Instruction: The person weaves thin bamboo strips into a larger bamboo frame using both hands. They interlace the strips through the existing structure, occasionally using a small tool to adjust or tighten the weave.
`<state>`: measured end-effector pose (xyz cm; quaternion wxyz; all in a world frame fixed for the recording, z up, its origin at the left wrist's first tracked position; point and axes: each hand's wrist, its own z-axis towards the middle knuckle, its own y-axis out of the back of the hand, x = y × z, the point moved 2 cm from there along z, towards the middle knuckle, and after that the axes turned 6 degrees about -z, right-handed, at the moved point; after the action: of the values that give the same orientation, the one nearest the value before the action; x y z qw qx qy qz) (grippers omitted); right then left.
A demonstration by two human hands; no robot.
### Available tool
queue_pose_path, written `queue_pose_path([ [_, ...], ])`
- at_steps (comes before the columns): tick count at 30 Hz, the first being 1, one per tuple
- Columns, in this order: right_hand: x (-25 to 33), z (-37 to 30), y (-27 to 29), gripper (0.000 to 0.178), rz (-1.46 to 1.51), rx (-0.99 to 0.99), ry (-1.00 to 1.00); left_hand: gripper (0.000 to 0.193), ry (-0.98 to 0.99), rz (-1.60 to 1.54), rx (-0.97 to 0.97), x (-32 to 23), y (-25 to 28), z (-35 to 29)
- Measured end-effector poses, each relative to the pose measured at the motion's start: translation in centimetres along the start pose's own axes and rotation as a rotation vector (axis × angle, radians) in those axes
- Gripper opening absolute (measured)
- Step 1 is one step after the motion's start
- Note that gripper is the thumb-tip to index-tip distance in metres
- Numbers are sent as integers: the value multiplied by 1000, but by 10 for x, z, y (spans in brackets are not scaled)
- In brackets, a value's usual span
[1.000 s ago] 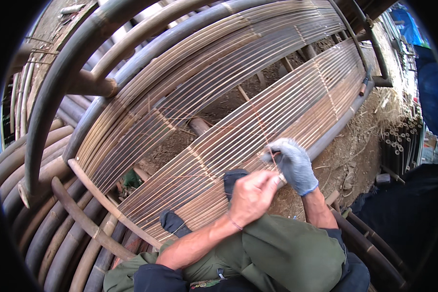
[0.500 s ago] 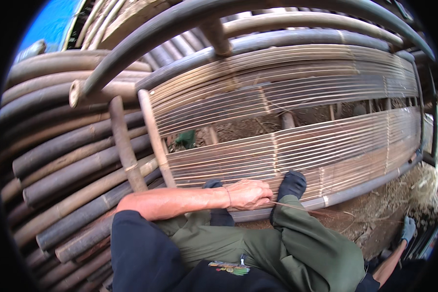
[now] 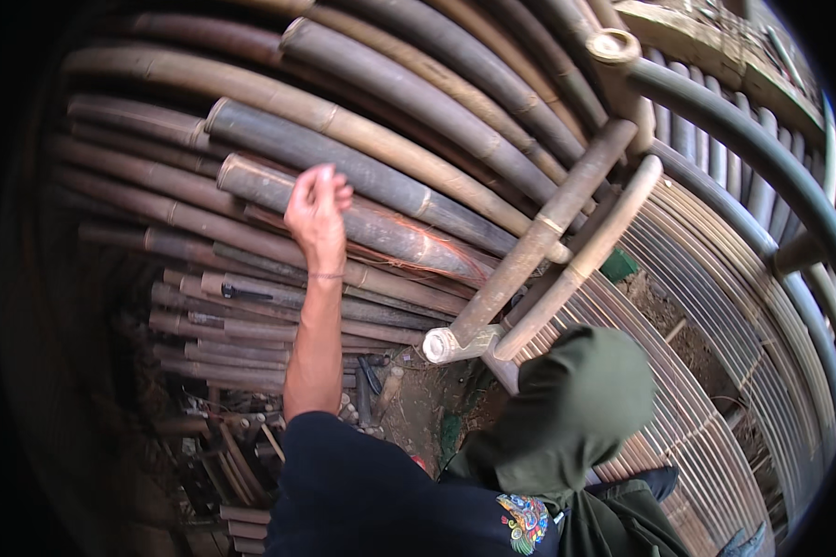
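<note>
My left hand, bare with a thin band at the wrist, is raised over a stack of bamboo poles. Its fingers are bent and smeared by motion, so I cannot make out anything in them. Beside it, a loose bundle of thin reddish strands lies along the poles. My right hand, in a grey-blue glove, just shows at the lower right edge; most of it is cut off. Right of my knee stretches a bamboo bench with a seat of narrow slats.
The bench's round end posts stand between the pole stack and the slats. A thick dark bamboo rail curves along the far right. Shorter poles are piled at the lower left. A green scrap lies beneath the bench.
My view has swung left, from the bench to the pole stack. My left hand has moved from the bench's near edge, where it held a thin strand, to above the poles.
</note>
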<state>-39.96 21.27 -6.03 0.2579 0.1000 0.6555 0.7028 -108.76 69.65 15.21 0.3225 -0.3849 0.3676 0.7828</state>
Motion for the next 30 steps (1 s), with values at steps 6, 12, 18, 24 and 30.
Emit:
queue_pose_path([
  [6,43,96,35,39,42,408,47,33,554,-60,-524,192,157,-42],
  [12,53,98,63,40,76,298,-97,35,421,232,-299,266,159,-39],
  [18,87,117,65,47,375,120,51,19,-35,740,58,96,84,-41],
  [24,225,235,174,88,1750,189,466,9,-572,288,1110,-123,-78,-63],
  [30,342,271,257,74,2025,197,734,9,-1515,15,1164,-238,-185,-61],
])
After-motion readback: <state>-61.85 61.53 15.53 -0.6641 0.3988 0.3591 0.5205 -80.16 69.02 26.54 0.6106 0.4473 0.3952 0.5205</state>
